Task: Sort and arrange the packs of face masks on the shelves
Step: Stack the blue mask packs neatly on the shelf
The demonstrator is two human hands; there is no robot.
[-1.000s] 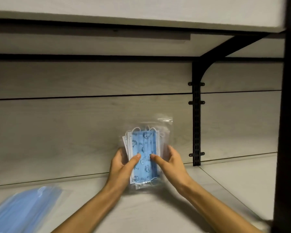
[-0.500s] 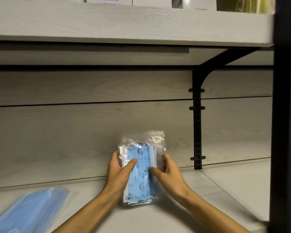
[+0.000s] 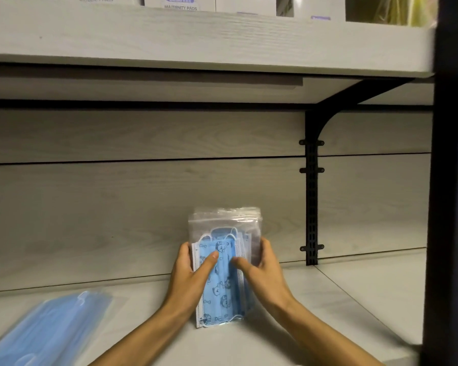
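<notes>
Head view: both my left hand (image 3: 192, 273) and right hand (image 3: 262, 270) grip the mask pack (image 3: 222, 270), now lowered onto the shelf (image 3: 354, 291), nearly placed.

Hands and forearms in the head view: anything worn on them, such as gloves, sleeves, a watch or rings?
Nothing visible. The left hand and right hand are bare, without gloves, and both forearms are uncovered down to the frame's lower edge. No sleeve, watch, bracelet or ring shows.

The clear pack of face masks (image 3: 224, 270) shows light blue masks with a dark cartoon print and white edges. The near-left pack (image 3: 45, 334) is plain blue. The shelf (image 3: 354, 291) is pale grey wood grain, the bracket (image 3: 312, 180) black.
</notes>
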